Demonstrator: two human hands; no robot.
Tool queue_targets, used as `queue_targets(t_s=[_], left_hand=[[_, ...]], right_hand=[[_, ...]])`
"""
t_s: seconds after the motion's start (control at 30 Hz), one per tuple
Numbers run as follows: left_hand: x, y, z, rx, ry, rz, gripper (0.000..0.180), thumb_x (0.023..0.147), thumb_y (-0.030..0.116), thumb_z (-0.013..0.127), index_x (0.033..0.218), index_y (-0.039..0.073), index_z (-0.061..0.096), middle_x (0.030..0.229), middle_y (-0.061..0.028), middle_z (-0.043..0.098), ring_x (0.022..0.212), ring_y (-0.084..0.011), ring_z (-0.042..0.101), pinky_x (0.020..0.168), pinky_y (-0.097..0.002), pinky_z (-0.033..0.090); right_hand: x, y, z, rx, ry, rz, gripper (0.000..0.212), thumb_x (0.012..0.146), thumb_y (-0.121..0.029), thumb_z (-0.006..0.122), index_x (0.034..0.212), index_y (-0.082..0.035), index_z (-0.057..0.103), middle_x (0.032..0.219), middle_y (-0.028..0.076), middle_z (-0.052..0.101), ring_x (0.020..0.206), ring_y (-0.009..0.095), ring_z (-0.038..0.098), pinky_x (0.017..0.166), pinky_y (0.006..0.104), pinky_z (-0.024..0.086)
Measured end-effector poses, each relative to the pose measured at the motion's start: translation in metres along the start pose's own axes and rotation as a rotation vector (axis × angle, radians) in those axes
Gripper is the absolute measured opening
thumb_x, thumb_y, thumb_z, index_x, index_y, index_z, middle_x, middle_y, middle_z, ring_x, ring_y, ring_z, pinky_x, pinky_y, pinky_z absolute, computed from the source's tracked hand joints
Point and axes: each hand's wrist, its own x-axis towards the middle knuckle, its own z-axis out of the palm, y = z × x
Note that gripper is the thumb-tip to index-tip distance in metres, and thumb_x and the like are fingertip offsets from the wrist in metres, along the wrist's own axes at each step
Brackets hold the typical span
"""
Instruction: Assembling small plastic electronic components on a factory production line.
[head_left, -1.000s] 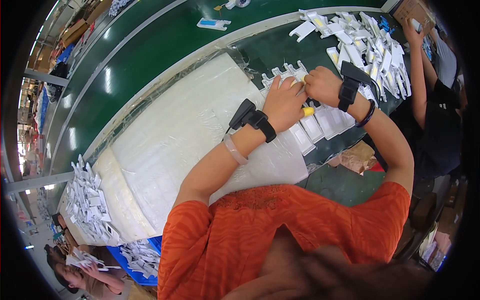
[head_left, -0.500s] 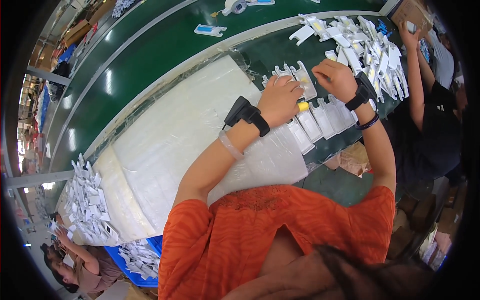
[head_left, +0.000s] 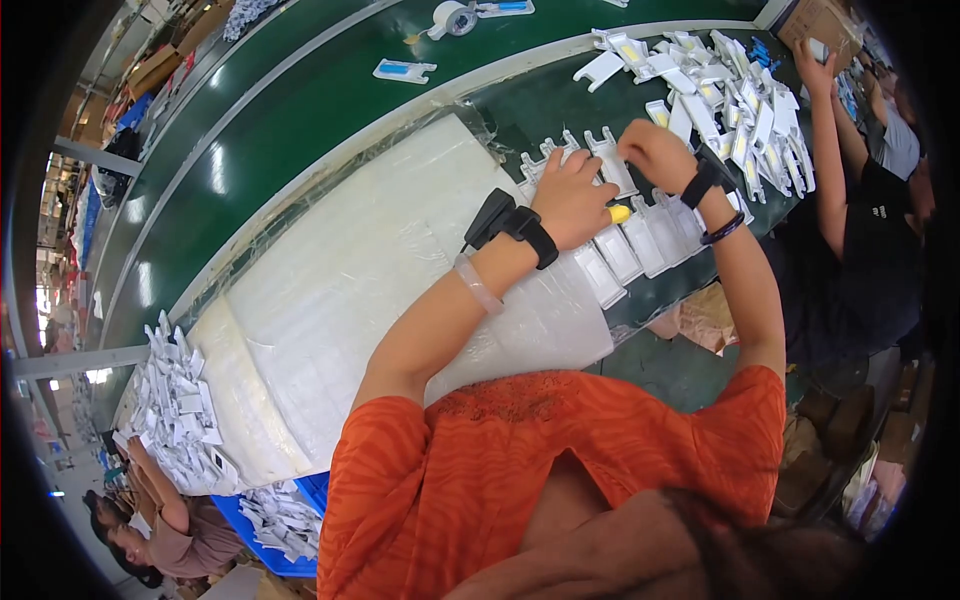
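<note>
Two rows of white plastic housings lie in front of me, a far row (head_left: 611, 168) and a near row (head_left: 618, 254). My left hand (head_left: 572, 203) rests across them, fingers spread, its underside hidden. A yellow finger cover (head_left: 620, 214) sits on the thumb, which stretches toward the near row. To its right, my right hand (head_left: 660, 156) hovers by the end of the far row. Its fingers are curled in a pinch; whatever may be between them is too small to see. Both wrists wear black straps with small boxes.
A heap of white housings (head_left: 750, 120), some with yellow patches, lies at the far right. A plastic-wrapped white slab (head_left: 370, 270) spans the middle. Behind runs a green conveyor (head_left: 270, 130) carrying a tape roll (head_left: 455, 18). Co-workers sit at both sides; a blue bin (head_left: 265, 545) stands lower left.
My left hand has shifted slightly to the right, its thumb reaching farther over the near row. My right hand has moved a little left. Items on the conveyor have slid left.
</note>
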Motion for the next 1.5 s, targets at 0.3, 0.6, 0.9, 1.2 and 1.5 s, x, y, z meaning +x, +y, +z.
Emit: queue_targets(t_s=[0.3, 0.6, 0.9, 1.2, 1.5], left_hand=[[-0.013, -0.014, -0.029, 0.025, 0.073, -0.005, 0.035, 0.081, 0.02, 0.064, 0.116, 0.017, 0.068, 0.132, -0.0107, 0.055, 0.132, -0.0321, 0.042, 0.112, -0.0561, 0.027], [-0.037, -0.02, -0.019, 0.077, -0.044, 0.043, 0.041, 0.084, 0.023, 0.063, 0.125, 0.025, 0.065, 0.133, -0.0123, 0.053, 0.131, -0.0303, 0.042, 0.111, -0.0552, 0.027], [-0.038, -0.017, -0.025, 0.045, -0.056, -0.001, 0.043, 0.081, 0.026, 0.066, 0.124, 0.026, 0.067, 0.134, -0.0147, 0.052, 0.133, -0.0307, 0.04, 0.111, -0.0555, 0.026], [-0.041, -0.017, -0.024, 0.026, -0.028, -0.013, 0.044, 0.08, 0.024, 0.067, 0.124, 0.027, 0.066, 0.135, -0.0151, 0.052, 0.134, -0.0311, 0.04, 0.113, -0.0553, 0.024], [-0.066, -0.021, -0.048, 0.048, -0.078, -0.003, 0.049, 0.08, 0.026, 0.069, 0.128, 0.027, 0.063, 0.137, -0.0147, 0.05, 0.135, -0.0313, 0.039, 0.113, -0.0586, 0.025]], right_hand=[[0.006, -0.047, -0.008, 0.103, 0.162, 0.007, 0.004, 0.085, -0.009, 0.067, 0.088, -0.006, 0.067, 0.084, 0.011, 0.063, 0.075, 0.032, 0.064, 0.065, 0.0384, 0.051], [0.007, -0.058, 0.01, -0.101, -0.057, -0.162, 0.009, 0.077, -0.009, 0.07, 0.085, -0.009, 0.068, 0.083, 0.005, 0.062, 0.077, 0.028, 0.063, 0.068, 0.0396, 0.05], [0.025, -0.069, 0.014, -0.33, -0.157, -0.346, 0.006, 0.073, -0.016, 0.066, 0.072, -0.01, 0.068, 0.081, 0.005, 0.06, 0.077, 0.023, 0.065, 0.069, 0.039, 0.051], [0.046, -0.029, -0.005, 0.115, -0.102, -0.12, 0.005, 0.074, -0.009, 0.069, 0.074, -0.005, 0.066, 0.076, 0.009, 0.061, 0.068, 0.027, 0.063, 0.06, 0.0372, 0.05], [0.035, -0.082, 0.007, 0.1, -0.001, -0.188, 0.007, 0.075, -0.004, 0.068, 0.081, -0.004, 0.066, 0.079, 0.008, 0.06, 0.067, 0.028, 0.061, 0.058, 0.0369, 0.049]])
